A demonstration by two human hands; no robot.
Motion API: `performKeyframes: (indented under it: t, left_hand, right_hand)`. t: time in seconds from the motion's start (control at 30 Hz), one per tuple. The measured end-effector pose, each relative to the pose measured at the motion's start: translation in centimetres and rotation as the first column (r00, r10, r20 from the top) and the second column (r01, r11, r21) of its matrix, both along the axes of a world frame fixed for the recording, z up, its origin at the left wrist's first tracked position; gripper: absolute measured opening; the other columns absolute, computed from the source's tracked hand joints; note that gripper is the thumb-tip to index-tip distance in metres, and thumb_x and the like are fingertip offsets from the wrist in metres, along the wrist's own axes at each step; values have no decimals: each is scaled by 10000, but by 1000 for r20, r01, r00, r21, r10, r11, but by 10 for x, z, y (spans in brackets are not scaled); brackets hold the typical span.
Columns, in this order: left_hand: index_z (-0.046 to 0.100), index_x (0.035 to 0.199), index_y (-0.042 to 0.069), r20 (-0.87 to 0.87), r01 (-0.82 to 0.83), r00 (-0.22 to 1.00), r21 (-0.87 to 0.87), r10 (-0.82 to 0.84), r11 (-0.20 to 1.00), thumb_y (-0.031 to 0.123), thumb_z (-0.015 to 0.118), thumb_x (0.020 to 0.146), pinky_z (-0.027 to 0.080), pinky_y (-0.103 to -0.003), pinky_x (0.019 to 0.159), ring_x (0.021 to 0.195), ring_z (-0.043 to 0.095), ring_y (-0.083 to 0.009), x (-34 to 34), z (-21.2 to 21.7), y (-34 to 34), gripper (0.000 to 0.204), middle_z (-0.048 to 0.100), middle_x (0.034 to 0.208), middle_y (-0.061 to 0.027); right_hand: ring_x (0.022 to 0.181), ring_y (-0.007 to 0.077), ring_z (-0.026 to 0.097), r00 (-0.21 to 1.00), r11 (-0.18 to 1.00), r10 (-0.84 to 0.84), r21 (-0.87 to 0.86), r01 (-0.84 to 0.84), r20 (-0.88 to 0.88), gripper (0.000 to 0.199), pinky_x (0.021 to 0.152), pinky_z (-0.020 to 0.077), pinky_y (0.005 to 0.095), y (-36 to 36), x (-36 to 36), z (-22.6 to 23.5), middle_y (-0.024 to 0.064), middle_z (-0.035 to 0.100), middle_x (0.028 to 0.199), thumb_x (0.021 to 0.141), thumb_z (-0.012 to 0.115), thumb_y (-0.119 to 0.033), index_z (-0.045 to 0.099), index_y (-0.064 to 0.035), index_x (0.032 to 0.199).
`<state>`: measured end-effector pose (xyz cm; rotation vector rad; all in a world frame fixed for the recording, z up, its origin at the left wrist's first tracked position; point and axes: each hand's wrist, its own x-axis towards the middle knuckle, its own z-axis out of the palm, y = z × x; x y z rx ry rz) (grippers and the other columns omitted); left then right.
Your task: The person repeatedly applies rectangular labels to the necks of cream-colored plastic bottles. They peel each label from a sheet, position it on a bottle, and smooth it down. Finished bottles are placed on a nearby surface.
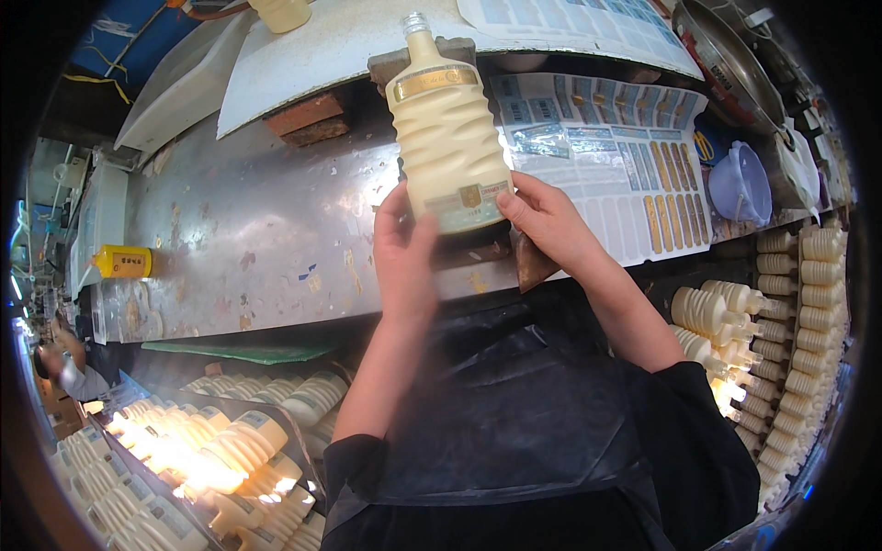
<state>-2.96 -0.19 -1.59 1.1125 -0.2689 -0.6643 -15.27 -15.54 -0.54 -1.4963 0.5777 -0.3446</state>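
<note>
A cream-coloured bottle [450, 138] with wavy ridged sides stands tilted away from me, its neck at the far end. It bears a gold label [435, 83] across the shoulder and a silver-and-gold label [471, 196] near the base. My right hand [554, 223] grips the lower right edge, thumb pressed on the end of the lower label. At the lower left edge, my left hand [406, 262] is closed round the bottle; its thumb is blurred. Behind the bottle's shoulder sits a dark block [390, 66]. Sheets of stickers [597, 156] lie to the right.
On the metal table [220, 239] lie a yellow squeeze bottle [124, 262] and bricks [308, 118] under a white board [340, 55]. A purple bucket [738, 188] and scissors [705, 147] are at right. Cream bottles fill a left crate [243, 445] and stacks [808, 340] at right. Another person's arm [69, 358] shows far left.
</note>
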Motion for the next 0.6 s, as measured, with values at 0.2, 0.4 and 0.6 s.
performKeyframes:
  t: [0.2, 0.4, 0.6]
  left_hand:
    - [499, 1428, 17, 12, -7, 1000, -9, 7, 1000, 90, 683, 964, 397, -346, 1131, 1282, 529, -187, 0, -2, -1, 505, 573, 1368, -90]
    - [505, 1426, 15, 15, -15, 1000, -14, 15, 1000, 114, 694, 960, 394, -342, 1127, 1263, 533, -181, 0, -3, -1, 513, 578, 1346, -78]
    - [509, 1424, 15, 12, -27, 1000, -15, 27, 1000, 99, 675, 973, 396, -343, 1123, 1253, 534, -173, -1, -2, -2, 488, 582, 1320, -69]
  right_hand:
    - [849, 90, 648, 1000, 1000, -11, 13, 12, -23, 427, 755, 531, 269, 0, 0, 0, 73, 733, 1011, 1013, 656, -292, 631, -4, 1328]
    - [831, 90, 649, 1000, 1000, -20, 7, 20, -6, 442, 745, 531, 268, 1, 0, -2, 68, 732, 981, 1005, 664, -322, 641, -12, 1319]
    - [1142, 113, 608, 996, 996, 54, 76, -48, -75, 485, 991, 490, 288, -3, -1, 0, 70, 681, 1248, 1052, 623, -289, 557, 35, 1407]
